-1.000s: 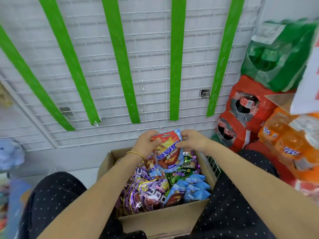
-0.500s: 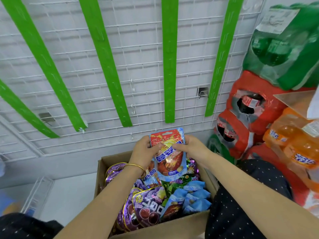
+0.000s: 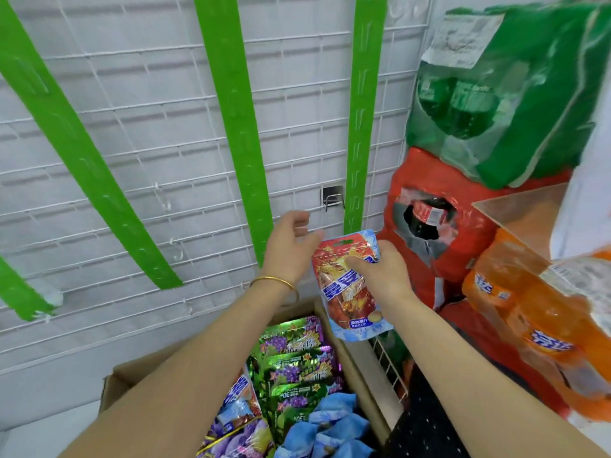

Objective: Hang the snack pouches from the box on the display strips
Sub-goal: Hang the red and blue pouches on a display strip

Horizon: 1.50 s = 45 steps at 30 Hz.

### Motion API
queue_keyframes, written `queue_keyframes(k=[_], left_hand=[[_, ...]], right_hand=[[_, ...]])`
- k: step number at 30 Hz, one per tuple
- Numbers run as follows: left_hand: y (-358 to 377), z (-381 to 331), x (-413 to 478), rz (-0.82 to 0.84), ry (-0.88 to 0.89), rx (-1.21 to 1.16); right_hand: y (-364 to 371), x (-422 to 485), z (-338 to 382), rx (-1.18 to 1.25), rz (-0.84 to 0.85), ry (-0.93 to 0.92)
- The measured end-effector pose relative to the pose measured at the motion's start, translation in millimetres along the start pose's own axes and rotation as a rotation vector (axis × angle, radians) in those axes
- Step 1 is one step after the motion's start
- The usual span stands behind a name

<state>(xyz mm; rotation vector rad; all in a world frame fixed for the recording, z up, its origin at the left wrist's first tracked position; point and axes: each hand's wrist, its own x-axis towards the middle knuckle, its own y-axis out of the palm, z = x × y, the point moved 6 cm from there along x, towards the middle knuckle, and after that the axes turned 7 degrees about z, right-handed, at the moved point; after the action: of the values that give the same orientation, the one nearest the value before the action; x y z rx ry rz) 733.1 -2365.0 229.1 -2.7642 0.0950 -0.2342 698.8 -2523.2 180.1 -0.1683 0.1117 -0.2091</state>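
snack pouch [image 3: 350,312]: glossy red-and-blue, upright, gripped by right hand [image 3: 383,276], just under green display strip [image 3: 360,127] | left hand [image 3: 287,249]: relaxed, empty, alongside | below hands: box [image 3: 356,375] of pouches | right of hands: wrapped soda packs [image 3: 439,252]

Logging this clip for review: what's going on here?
A person is stocking snacks. The right hand grips a red-and-blue snack pouch raised above the cardboard box, its top at the lower end of the rightmost green strip. The left hand is empty, fingers loosely curled, beside it. No strip in view carries a pouch. Purple, green and blue pouches lie in the box.
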Motion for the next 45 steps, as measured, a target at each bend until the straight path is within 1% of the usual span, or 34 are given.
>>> queue_keyframes(k=[3, 5, 10, 14, 20, 29, 31, 33, 39, 45], left_hand=[[14, -37, 36, -0.052, 0.180, 0.184], [27, -50, 57, -0.046, 0.211, 0.270], [46, -52, 86, -0.031, 0.120, 0.284], [53, -51, 94, -0.032, 0.100, 0.278], [64, -60, 97, 0.043, 0.121, 0.209], [66, -76, 96, 0.023, 0.136, 0.218], [66, -76, 95, 0.048, 0.121, 0.265], [66, -73, 94, 0.107, 0.118, 0.289], [61, -59, 82, 0.265, 0.048, 0.270], [55, -56, 75, 0.295, 0.023, 0.186]], right_hand=[[-11, 8, 1, -0.043, -0.065, -0.022], [-16, 11, 6, -0.089, -0.108, -0.057], [-23, 10, 21, -0.161, -0.161, -0.173], [-24, 11, 25, -0.173, -0.182, -0.217], [-29, 13, 29, -0.220, -0.212, -0.230], [-35, 13, 31, -0.159, -0.219, -0.201], [-35, 14, 30, -0.155, -0.217, -0.195], [-35, 15, 29, -0.143, -0.224, -0.199], [-33, 18, 34, -0.108, -0.216, -0.271], [-31, 24, 29, -0.190, -0.211, -0.263]])
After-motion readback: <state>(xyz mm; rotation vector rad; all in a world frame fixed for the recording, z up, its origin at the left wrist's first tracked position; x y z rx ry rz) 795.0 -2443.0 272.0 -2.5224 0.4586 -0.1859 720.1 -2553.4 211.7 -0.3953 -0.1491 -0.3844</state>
